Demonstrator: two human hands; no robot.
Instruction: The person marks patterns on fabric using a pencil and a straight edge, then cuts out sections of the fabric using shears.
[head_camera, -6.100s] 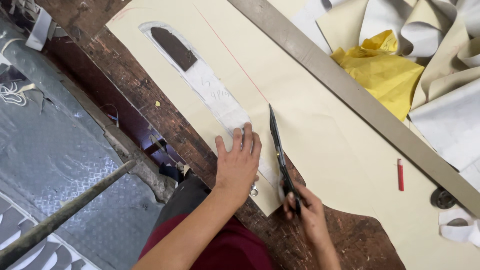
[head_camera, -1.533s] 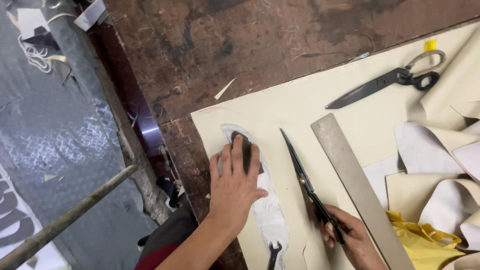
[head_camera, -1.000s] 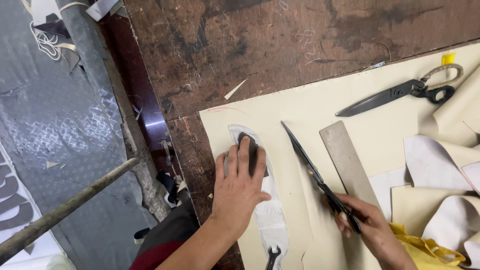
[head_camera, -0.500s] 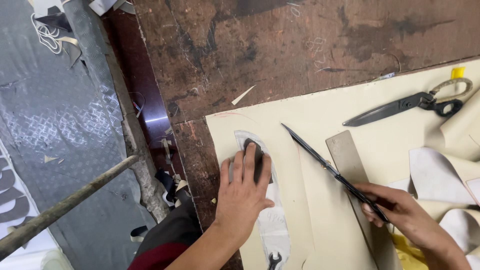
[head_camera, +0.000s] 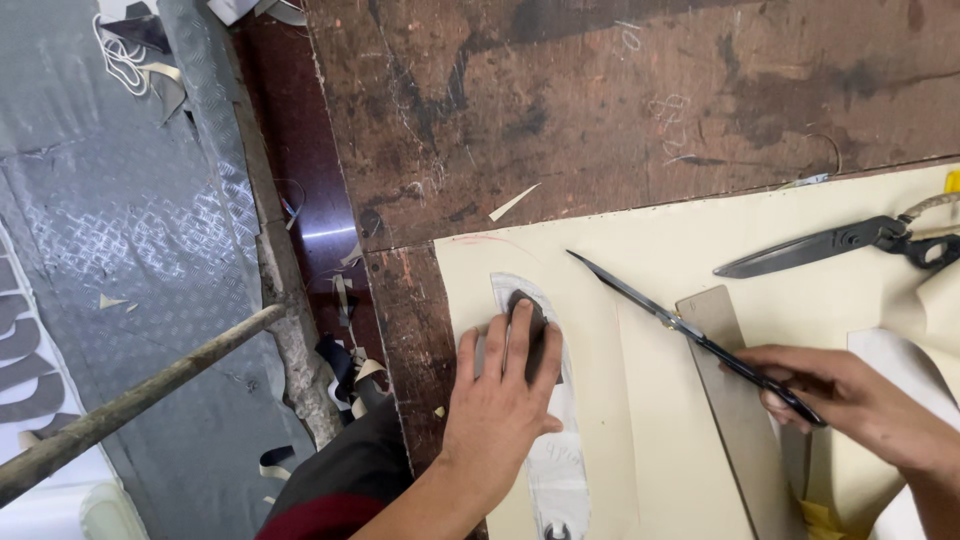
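My left hand (head_camera: 503, 400) lies flat, fingers spread, on a long white pattern piece with a dark tip (head_camera: 527, 315) that rests on a cream sheet of material (head_camera: 640, 400). My right hand (head_camera: 850, 400) grips the handles of black scissors (head_camera: 690, 335); their shut blades point up and left over the sheet, above the end of a long grey metal ruler (head_camera: 735, 410). The pattern's lower end runs out of the frame.
A second pair of black scissors (head_camera: 840, 242) lies on the sheet at the upper right. The worn brown wooden table (head_camera: 600, 100) ends at the left, with patterned metal flooring (head_camera: 110, 250), scraps and a wooden pole (head_camera: 130, 400) beside it. Pale cut pieces (head_camera: 900, 360) sit at the right.
The view has shifted along the sheet to its end. My right hand swung the scissors rightward and lower, away from the pattern. My left hand stays pressed on the pattern.
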